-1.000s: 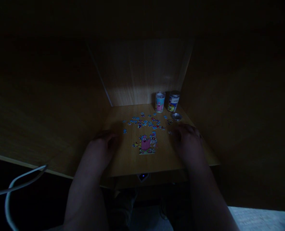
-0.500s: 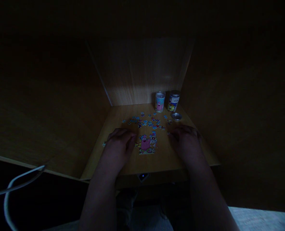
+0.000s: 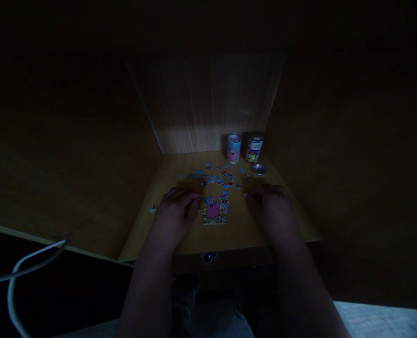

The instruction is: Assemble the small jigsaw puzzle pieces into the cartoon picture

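A partly joined jigsaw puzzle (image 3: 213,211) with a pink cartoon figure lies on the wooden desktop between my hands. My left hand (image 3: 180,204) rests just left of it, thumb and forefinger drawn together; whether anything is between them is too dark to see. To the right of the puzzle, my right hand (image 3: 270,202) pinches a small puzzle piece (image 3: 245,195) at its fingertips, apart from the joined part. Beyond both hands lie several loose puzzle pieces (image 3: 212,179), mostly blue. A few more pieces (image 3: 154,209) sit left of my left hand.
At the back right stand a clear-topped can (image 3: 234,149) with a pink figure and a second can (image 3: 254,148) with a metal lid. A round metal lid (image 3: 258,169) lies before them. Wooden panels enclose the desktop (image 3: 229,239). A white cable (image 3: 14,281) hangs lower left.
My right hand has shifted slightly left, and the piece at its fingertips shows more clearly. The left hand has barely moved.
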The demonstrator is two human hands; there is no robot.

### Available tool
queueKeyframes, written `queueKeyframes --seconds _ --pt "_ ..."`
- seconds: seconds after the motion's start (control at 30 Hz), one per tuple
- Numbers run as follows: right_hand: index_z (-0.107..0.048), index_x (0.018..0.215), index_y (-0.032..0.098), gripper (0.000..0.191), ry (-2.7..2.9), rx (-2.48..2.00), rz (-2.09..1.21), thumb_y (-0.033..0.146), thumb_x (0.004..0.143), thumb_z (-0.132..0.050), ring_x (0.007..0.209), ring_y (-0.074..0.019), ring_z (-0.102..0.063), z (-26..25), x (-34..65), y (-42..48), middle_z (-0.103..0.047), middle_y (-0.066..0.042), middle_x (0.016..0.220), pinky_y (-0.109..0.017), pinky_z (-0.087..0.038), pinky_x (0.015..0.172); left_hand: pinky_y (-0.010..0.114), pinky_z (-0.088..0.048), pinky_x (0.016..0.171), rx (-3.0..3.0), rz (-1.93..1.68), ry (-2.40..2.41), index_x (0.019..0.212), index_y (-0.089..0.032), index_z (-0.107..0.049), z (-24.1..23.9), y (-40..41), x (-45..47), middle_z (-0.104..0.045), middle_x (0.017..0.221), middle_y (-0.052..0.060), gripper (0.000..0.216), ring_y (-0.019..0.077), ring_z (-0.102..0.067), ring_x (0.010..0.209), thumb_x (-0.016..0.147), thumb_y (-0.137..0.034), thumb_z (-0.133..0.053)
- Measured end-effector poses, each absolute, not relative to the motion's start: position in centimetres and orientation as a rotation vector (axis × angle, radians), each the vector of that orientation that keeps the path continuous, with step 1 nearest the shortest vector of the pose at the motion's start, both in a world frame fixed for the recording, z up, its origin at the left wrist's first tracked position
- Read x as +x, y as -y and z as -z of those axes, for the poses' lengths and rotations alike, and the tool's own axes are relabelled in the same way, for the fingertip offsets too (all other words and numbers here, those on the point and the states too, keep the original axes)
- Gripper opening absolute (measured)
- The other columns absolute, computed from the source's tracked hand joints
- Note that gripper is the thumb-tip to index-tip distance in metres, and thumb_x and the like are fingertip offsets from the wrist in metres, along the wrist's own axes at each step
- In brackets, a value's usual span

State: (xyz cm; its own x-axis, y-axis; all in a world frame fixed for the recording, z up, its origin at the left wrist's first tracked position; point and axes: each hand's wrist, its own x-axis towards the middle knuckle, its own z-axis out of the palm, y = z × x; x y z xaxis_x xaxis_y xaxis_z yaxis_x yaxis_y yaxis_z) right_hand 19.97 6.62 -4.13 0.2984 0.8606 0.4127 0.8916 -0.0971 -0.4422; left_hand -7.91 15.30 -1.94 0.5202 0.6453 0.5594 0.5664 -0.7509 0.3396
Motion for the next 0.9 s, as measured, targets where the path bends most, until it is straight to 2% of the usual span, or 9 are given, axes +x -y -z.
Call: queueKeyframes --seconds 0.13,0.27,0.33,0.53,0.7,0.9 --pt "-0.079 0.102 0.023 0.009 1.556 -1.890 -0.067 0.025 0.104 -0.071 0.097 -0.0299 -0.075 3.8 19.7 -6.7 -0.081 -0.011 0.102 -0.042 -0.057 0.090 0.042 -0.057 0.092 2.627 -1.019 -1.053 0.107 -0.025 -0.077 1.9 -15.3 -7.8 -0.081 0.105 0.004 0.012 0.0264 -0.074 0.101 0.107 -0.017 -0.068" --pt "-0.077 0.127 0.022 0.025 1.559 -1.727 -0.121 0.026 0.108 -0.061 0.113 -0.0302 -0.077 4.0 19.1 -6.8 -0.081 -0.013 0.126 -0.045 -0.059 0.102 0.042 -0.056 0.092 2.605 -1.001 -1.009 0.108 -0.025 -0.078 2.0 -15.2 -7.5 -0.081 0.105 0.003 0.011 0.0257 -0.074 0.101 0.106 -0.016 -0.070" --pt "-0.076 0.131 0.023 0.030 1.576 -1.634 -0.135 0.024 0.109 -0.055 0.120 -0.0296 -0.075 4.0 18.7 -6.9 -0.079 -0.013 0.131 -0.045 -0.058 0.107 0.041 -0.057 0.093 2.584 -0.999 -0.959 0.110 -0.026 -0.078 2.0 -15.1 -7.4 -0.081 0.105 0.002 0.013 0.0250 -0.074 0.101 0.105 -0.015 -0.072" --pt "-0.076 0.117 0.024 0.022 1.524 -1.573 -0.329 0.027 0.108 -0.056 0.108 -0.0268 -0.079 3.9 17.5 -6.8 -0.083 -0.009 0.119 -0.041 -0.060 0.097 0.040 -0.056 0.091 2.539 -0.916 -0.854 0.110 -0.028 -0.080 1.8 -14.8 -6.9 -0.083 0.105 0.001 0.022 0.0240 -0.076 0.099 0.100 -0.009 -0.076" --pt "-0.076 0.114 0.025 0.017 1.449 -1.443 -0.581 0.036 0.105 -0.066 0.098 -0.0224 -0.079 4.1 17.5 -6.8 -0.084 -0.005 0.108 -0.035 -0.060 0.090 0.040 -0.057 0.092 2.502 -0.863 -0.720 0.107 -0.028 -0.081 1.8 -14.7 -6.5 -0.083 0.106 0.001 0.008 0.0231 -0.076 0.101 0.102 -0.021 -0.082" --pt "-0.080 0.105 0.026 0.011 1.443 -1.371 -0.725 0.033 0.102 -0.072 0.093 -0.0203 -0.080 4.0 16.3 -6.8 -0.085 -0.002 0.102 -0.033 -0.060 0.086 0.041 -0.056 0.100 2.527 -0.796 -0.620 0.106 -0.030 -0.082 2.2 -14.8 -6.5 -0.082 0.115 0.001 0.015 0.0233 -0.075 0.110 0.095 -0.023 -0.090"
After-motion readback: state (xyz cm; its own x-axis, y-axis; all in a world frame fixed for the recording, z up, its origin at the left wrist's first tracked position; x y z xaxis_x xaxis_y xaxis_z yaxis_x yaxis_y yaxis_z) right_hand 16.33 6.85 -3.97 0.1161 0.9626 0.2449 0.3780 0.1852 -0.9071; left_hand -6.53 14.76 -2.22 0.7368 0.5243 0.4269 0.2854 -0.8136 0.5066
